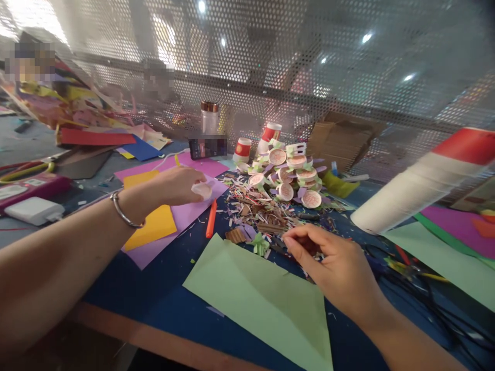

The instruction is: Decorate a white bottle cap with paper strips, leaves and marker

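My left hand (181,184) reaches out over the purple and yellow paper, its fingers closed on a small whitish round piece (201,191). An orange-red stick-like tool (211,219) lies just beside that paper. My right hand (328,257) hovers at the near side of the paper scraps (266,211), thumb and index finger pinched together; whether anything is between them I cannot make out. Below it lies a light green sheet (263,304), with a green cut-paper shape (260,244) at its far edge. Behind the scraps rises a heap of small round paper pieces (286,172) with green and purple strips.
A leaning stack of paper cups (417,185) stands at right, near black cables (425,304). Behind are two red-and-white cups, a phone (207,148), a lidded jar (209,118) and cardboard (340,139). At left are a white charger (34,210) and yellow-handled scissors (34,170).
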Motion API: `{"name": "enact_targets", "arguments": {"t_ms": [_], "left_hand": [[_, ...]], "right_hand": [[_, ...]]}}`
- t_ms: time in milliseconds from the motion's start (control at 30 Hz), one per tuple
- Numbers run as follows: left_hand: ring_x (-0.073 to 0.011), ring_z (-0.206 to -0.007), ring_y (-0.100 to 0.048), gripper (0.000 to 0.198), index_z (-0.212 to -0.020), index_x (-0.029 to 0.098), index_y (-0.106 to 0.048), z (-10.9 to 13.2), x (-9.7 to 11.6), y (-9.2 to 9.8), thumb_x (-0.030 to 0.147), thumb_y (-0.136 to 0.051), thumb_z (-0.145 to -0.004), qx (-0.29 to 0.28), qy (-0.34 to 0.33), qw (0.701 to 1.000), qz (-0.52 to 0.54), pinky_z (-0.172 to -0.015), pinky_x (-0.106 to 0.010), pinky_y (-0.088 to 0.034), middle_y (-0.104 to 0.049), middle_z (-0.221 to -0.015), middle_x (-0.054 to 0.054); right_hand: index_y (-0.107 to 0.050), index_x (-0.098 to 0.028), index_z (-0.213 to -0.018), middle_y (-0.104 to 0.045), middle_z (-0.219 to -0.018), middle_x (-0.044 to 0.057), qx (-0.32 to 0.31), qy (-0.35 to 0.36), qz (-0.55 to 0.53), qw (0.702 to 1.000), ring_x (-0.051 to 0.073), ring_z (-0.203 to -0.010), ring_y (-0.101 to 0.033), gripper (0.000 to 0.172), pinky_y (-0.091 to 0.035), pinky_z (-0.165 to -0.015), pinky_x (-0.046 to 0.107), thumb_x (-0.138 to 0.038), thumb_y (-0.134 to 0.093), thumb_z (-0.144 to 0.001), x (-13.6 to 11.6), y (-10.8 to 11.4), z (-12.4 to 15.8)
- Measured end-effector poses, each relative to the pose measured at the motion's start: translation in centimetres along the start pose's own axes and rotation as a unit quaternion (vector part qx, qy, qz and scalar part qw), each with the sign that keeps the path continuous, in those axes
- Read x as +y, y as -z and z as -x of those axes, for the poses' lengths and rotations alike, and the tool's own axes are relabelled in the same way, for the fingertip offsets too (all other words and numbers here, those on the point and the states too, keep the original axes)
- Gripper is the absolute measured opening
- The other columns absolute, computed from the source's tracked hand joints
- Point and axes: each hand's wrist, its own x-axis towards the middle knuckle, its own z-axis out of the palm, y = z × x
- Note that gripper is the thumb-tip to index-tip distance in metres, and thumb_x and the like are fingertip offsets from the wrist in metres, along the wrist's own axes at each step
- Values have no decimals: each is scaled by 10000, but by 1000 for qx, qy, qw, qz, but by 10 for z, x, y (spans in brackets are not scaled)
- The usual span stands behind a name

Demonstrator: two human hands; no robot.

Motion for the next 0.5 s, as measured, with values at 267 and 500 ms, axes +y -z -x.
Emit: {"name": "enact_targets", "arguments": {"t_ms": [267,500], "left_hand": [[-207,-959,-656,627,-1399,206,-459,25,69,0,339,-702,-836,110,-79,982,135,-854,-343,-543,-584,-1256,-110],[-220,-986,-654,589,-1400,241,-443,47,117,-20,219,-684,-863,83,-181,968,156,-706,-310,-558,-569,-1260,-101]], "right_hand": [[-710,-215,-953,-680,-691,-8,31,-61,-109,992,128,-570,-627,194,-504,-516,218,-397,-645,-942,-4,-3,-1],[-707,-211,-976,-679,-715,-8,-5,-107,-248,963,104,-585,-608,268,-496,-530,190,-463,-719,-885,-12,-6,-5]]}}
